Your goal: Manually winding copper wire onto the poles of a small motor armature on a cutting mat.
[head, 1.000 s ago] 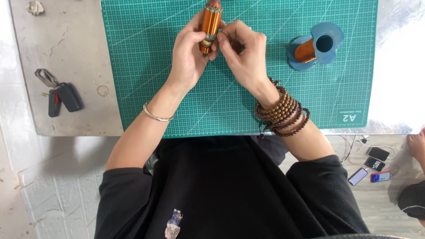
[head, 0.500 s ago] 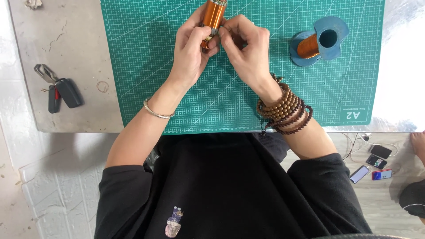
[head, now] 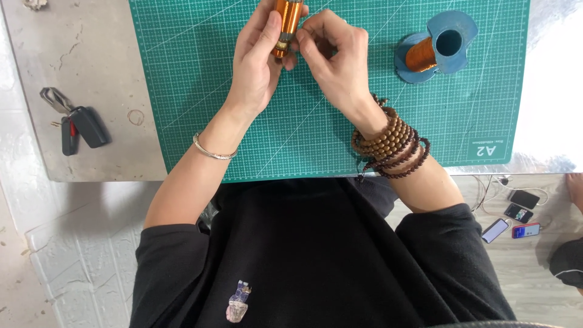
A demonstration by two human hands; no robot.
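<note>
A slim cylinder wound with shiny copper-orange wire [head: 286, 24] stands nearly upright above the green mat, its pale lower end showing.

I've got a green cutting mat [head: 200, 91] spread over the grey table [head: 79, 79]. Over left, a bunch of keys with dark fobs [head: 76, 121] sits on bare tabletop. On the floor, lower right, several phones [head: 513, 222] lie close together beside cables.
</note>
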